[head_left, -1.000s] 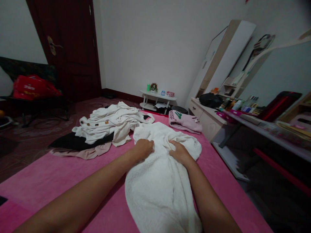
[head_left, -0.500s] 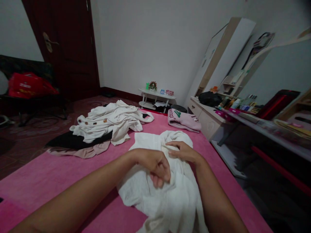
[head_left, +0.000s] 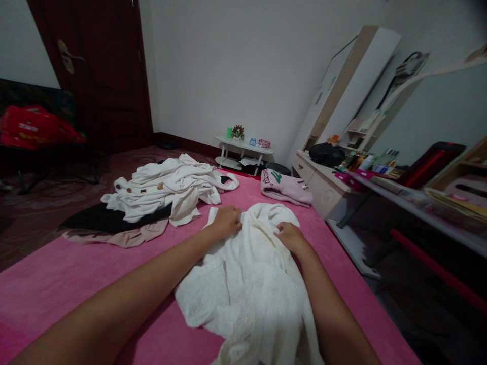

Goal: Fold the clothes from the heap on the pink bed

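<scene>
A crumpled white garment (head_left: 253,284) lies on the pink bed cover (head_left: 160,284) in front of me, its lower end running out of the bottom of the view. My left hand (head_left: 228,221) is closed on its far left part, with the fingers curled into the fabric. At the far right edge of the same garment, my right hand (head_left: 290,237) pinches a fold, and its fingertips are partly hidden by cloth. The garment's exact kind cannot be made out from its folds.
To the left lies a pile with a white buttoned garment (head_left: 167,185) over black cloth (head_left: 102,219) and pale pink cloth (head_left: 129,235). A folded pink garment (head_left: 285,188) sits at the far bed edge. A cluttered dressing table (head_left: 327,192) stands to the right.
My left hand has moved from the garment's middle away from me to its far left part. My right hand has shifted slightly and its fingers have curled in. The view has turned a little.
</scene>
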Tool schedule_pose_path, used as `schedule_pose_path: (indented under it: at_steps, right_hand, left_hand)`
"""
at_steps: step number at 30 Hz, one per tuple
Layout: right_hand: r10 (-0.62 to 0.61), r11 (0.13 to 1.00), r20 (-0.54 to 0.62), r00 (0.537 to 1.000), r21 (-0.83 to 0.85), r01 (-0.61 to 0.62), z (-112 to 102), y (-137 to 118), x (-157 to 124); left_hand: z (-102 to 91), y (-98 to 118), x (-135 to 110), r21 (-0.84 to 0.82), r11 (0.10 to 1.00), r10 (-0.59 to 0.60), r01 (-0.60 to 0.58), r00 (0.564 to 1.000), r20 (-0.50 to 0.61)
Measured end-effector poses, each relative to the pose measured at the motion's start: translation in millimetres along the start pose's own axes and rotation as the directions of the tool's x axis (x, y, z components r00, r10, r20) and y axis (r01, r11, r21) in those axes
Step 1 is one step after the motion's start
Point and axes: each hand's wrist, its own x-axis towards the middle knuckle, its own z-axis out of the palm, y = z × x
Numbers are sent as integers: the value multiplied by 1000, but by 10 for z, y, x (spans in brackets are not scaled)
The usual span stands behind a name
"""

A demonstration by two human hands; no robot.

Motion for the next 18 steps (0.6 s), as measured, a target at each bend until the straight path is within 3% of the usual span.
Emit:
schedule_pose_path:
  at_steps: [4, 6, 7, 8, 10, 11, 12, 13, 15, 18]
  right_hand:
    - [-90, 996, 6, 996, 9, 90, -7, -9, 5]
    - [-38, 995, -161, 986, 88, 52, -129, 73, 11]
    - [20, 989, -299, 954, 147, 26, -204, 123, 6]
    - [97, 976, -448, 889, 220, 4, -277, 170, -5]
    - [245, 932, -662, 708, 362, 17, -388, 233, -36]
    - [287, 910, -714, 639, 411, 50, -414, 245, -51]
    - [309, 890, -737, 602, 447, 90, -420, 246, -58]
    - [315, 871, -738, 597, 475, 128, -405, 242, -56]
    - [304, 836, -701, 645, 521, 173, -336, 246, -19]
    - [319, 823, -596, 737, 560, 98, -211, 339, 85]
  left_hand:
    - [-89, -29, 8, 1, 1000, -9, 9, 1000, -6]
    - [-238, -144, 4, -20, 999, -51, 49, 994, -101]
    - [-338, -220, 0, -50, 996, -80, 72, 980, -180]
    - [-450, -302, -6, -95, 992, -110, 87, 957, -267]
    - [-679, -450, -26, -198, 977, -154, 76, 899, -411]
    - [-780, -506, -43, -234, 971, -155, 52, 881, -447]
    - [-865, -543, -66, -254, 967, -143, 23, 874, -464]
    - [-931, -563, -95, -258, 966, -123, -1, 877, -465]
    - [-1008, -552, -179, -237, 971, -82, -27, 897, -435]
    - [-1056, -439, -386, -247, 964, 38, -101, 969, -245]
